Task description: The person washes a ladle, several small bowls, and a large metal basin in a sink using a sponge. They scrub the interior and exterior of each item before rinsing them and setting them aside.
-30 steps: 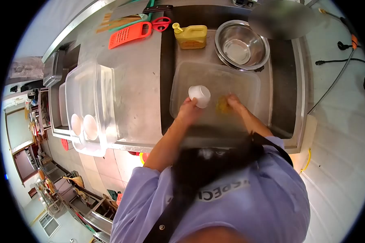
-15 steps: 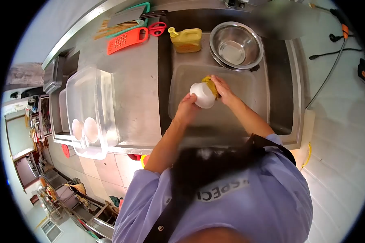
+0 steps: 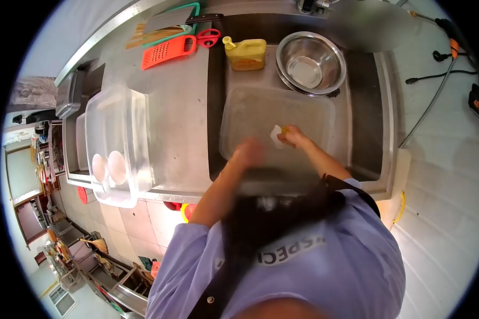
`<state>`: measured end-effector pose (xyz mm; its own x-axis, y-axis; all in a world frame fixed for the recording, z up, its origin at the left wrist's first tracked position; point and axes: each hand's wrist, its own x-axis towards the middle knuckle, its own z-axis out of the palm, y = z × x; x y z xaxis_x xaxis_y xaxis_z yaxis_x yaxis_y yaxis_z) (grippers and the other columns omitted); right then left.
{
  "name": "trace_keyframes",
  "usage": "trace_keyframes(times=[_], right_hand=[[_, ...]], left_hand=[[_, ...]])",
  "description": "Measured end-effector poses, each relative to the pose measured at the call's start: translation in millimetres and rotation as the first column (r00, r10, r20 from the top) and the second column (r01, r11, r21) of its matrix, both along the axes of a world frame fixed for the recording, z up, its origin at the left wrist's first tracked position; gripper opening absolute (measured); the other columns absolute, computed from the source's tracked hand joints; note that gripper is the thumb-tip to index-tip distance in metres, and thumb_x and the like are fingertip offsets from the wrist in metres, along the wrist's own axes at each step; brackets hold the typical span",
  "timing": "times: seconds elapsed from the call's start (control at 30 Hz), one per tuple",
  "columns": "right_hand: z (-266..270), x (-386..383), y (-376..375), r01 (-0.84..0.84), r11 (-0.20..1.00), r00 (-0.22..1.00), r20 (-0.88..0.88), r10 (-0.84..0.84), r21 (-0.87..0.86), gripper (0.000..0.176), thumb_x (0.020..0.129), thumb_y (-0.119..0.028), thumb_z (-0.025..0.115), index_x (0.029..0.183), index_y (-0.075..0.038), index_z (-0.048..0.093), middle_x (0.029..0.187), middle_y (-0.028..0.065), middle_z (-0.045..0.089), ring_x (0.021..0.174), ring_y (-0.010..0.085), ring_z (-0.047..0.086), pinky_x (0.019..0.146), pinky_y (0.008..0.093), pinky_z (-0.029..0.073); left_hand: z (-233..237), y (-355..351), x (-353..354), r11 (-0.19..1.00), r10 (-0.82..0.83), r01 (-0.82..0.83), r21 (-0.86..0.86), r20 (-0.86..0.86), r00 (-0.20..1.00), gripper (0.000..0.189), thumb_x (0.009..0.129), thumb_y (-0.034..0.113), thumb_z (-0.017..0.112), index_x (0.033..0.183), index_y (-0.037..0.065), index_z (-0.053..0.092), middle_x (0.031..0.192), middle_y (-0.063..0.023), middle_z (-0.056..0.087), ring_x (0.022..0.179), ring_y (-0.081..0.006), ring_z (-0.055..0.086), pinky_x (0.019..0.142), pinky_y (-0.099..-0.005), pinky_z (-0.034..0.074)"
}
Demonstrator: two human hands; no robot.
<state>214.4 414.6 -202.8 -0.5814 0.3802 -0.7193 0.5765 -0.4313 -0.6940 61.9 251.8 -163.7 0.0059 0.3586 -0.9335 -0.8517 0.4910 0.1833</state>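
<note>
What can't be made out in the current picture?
All in the head view:
Left hand: motion blur hides its fingers and anything held.
Yellow scrubber: mostly covered by the right hand.
Yellow jug: print too small to read.
Dark oval, upper right: too blurred to identify.

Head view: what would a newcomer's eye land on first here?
Probably the bright red grater on the counter left of the sink, then the yellow jug beside the shiny steel bowls inside it. Next, the small white bowl in the right hand, over the translucent tub.
</note>
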Motion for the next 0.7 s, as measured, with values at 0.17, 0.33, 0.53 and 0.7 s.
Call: trace_keyframes(times=[0.17,0.33,0.53,0.7], right_hand=[[49,-25,-41,-0.126,0.960,0.982,-0.108,0.157,0.250,0.023,0.078,-0.016,0.065,0.097,-0.005,0.059,0.085,0.0094,0.062,0.077,0.0197,0.060,0.066,0.0329,0.045],[77,-25,-74,-0.106,0.272,0.810,-0.076,0.582,0.956,0.028,0.080,-0.015,0.060,0.108,-0.014,0.057,0.105,0.0067,0.061,0.103,0.0239,0.056,0.087,0.0413,0.042],[83,1,-27,-0.058,-0.120,0.696,0.126,0.707,0.991,0.031,0.080,-0.014,0.051,0.111,-0.017,0.058,0.109,0.0025,0.060,0.109,0.0197,0.053,0.099,0.0437,0.037],[56,23,-14,-0.399,0.353,0.777,0.108,0.620,0.846,0.043,0.074,0.004,0.055,0.114,-0.012,0.058,0.111,0.0139,0.060,0.108,0.0312,0.054,0.092,0.0417,0.042]], left_hand=[[18,9,5,0.943,-0.148,0.191,0.274,-0.172,0.974,0.047,0.094,0.036,0.047,0.133,0.011,0.036,0.131,-0.0165,0.041,0.119,-0.0347,0.044,0.092,-0.0606,0.041],[60,31,-5,0.971,0.144,-0.098,0.216,-0.210,0.967,0.042,0.095,0.035,0.045,0.130,0.013,0.040,0.123,-0.0119,0.049,0.108,-0.0307,0.052,0.089,-0.0525,0.044],[27,33,-9,0.910,0.019,0.342,0.234,-0.847,0.531,0.029,0.091,0.010,0.045,0.119,0.011,0.052,0.117,-0.0108,0.056,0.108,-0.0279,0.055,0.089,-0.0366,0.046],[114,30,-10,0.822,-0.022,0.513,-0.249,-0.913,-0.408,0.059,0.069,-0.005,0.052,0.125,0.013,0.049,0.119,-0.0138,0.054,0.112,-0.0321,0.050,0.089,-0.0397,0.047]])
